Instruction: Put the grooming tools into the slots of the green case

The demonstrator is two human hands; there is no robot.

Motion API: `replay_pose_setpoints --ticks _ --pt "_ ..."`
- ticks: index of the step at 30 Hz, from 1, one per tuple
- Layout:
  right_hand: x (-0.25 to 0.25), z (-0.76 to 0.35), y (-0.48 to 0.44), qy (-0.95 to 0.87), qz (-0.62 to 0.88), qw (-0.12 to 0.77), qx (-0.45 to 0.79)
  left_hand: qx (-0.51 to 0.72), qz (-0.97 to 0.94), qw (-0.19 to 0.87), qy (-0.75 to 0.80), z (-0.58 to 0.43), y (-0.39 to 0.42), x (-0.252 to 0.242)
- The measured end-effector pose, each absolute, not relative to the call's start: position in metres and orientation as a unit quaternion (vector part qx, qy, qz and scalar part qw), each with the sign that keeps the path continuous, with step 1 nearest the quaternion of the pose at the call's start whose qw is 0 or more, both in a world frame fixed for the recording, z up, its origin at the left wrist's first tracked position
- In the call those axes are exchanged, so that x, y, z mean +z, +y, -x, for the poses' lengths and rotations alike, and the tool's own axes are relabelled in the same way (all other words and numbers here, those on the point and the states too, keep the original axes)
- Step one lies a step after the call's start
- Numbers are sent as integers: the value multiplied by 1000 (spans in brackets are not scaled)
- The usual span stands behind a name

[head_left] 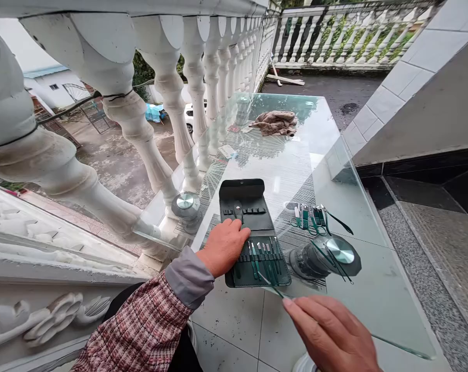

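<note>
An open black case [253, 219] lies on the glass table, with several slim green-handled tools [262, 256] held in loops in its lower half. My left hand [224, 245] rests on the left side of the case near its fold, fingers bent; what is under them is hidden. In my right hand [330, 330], pinched between thumb and fingers, is a thin green-handled tool [273, 287] whose metal tip points at the lower edge of the case. Green clippers and scissors [311, 217] lie to the right of the case. Two thin tools [334, 261] lie near them.
The glass table [389, 305] has round metal-capped supports, one at the left [186, 206]. A brown cloth [275, 123] lies at its far end, with a small card [228, 151] nearer. A white balustrade [160, 88] runs along the left. Steps are at the right.
</note>
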State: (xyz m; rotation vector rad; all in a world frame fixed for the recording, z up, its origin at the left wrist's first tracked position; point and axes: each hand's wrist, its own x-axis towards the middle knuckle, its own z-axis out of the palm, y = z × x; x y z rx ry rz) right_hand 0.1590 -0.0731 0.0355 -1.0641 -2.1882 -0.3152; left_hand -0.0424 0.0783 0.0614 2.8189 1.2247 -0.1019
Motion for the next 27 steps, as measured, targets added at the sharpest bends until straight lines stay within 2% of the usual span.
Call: replay_pose_setpoints --ticks 7,16,27 --pt "31 -136 -54 -848 382 345 -128 -27 -920 26 390 45 77 61" --pt "31 -123 -55 -857 371 312 -173 -23 -921 14 389 43 76 62" --pt "29 -118 -52 -850 375 326 -174 -23 -923 14 383 44 76 63"
